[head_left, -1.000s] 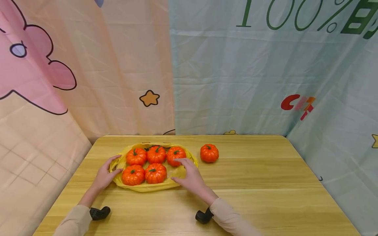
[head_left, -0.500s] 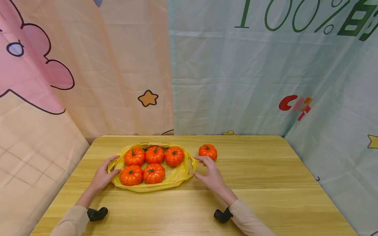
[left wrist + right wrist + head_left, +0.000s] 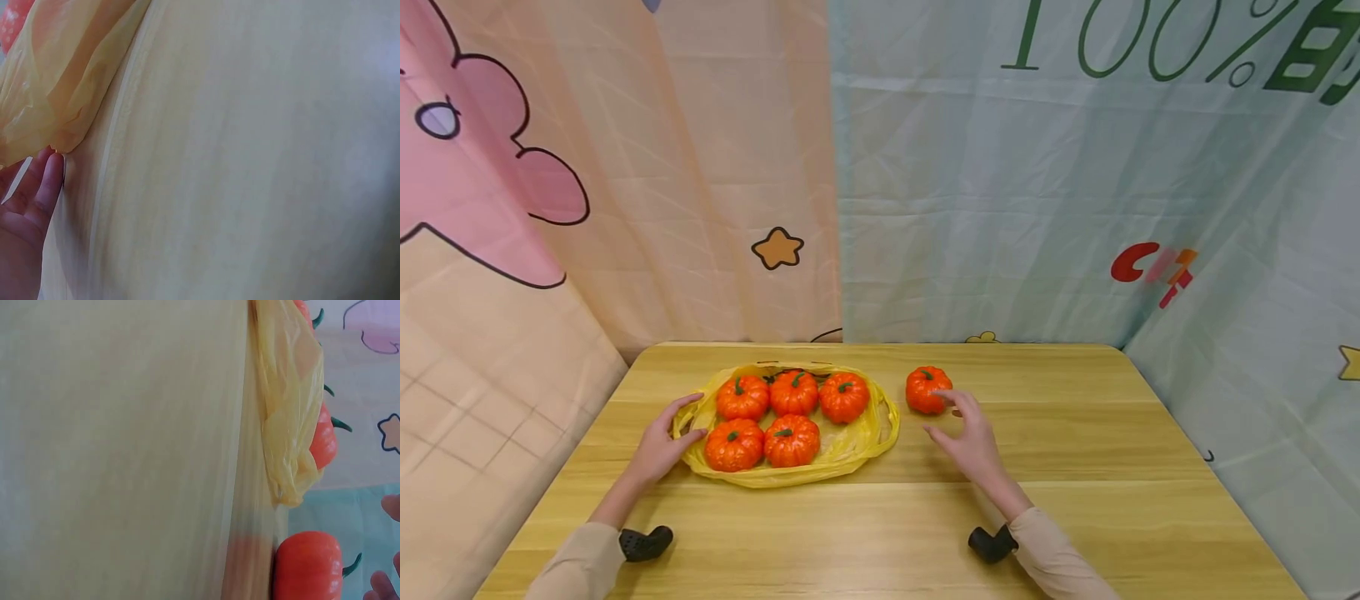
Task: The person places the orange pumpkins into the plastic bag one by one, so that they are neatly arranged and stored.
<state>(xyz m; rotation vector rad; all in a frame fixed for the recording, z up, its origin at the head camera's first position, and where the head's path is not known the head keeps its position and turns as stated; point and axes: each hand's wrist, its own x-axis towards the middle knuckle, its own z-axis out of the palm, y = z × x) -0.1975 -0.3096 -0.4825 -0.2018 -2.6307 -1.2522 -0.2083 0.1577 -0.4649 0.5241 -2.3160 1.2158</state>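
A yellow plastic bag (image 3: 857, 446) lies spread wide on the table in the head view, with several small orange pumpkins (image 3: 792, 440) with green stems inside it. My left hand (image 3: 662, 446) rests at the bag's left edge, thumb and fingers apart. In the left wrist view its fingers (image 3: 49, 178) touch the yellow plastic. A lone pumpkin (image 3: 922, 389) stands on the table right of the bag. My right hand (image 3: 972, 442) is at that pumpkin's near right side, thumb and fingers spread. In the right wrist view its fingertips (image 3: 382, 586) appear apart from the pumpkin (image 3: 308, 569).
The wooden table (image 3: 1105, 442) has a back edge against hanging printed curtains (image 3: 970, 208). Black wrist-worn devices (image 3: 992, 544) sit below both hands, near the sleeves.
My right hand has moved right, from above the bag's right side, past its rim, to beside the lone pumpkin. The left hand stays at the bag's left edge.
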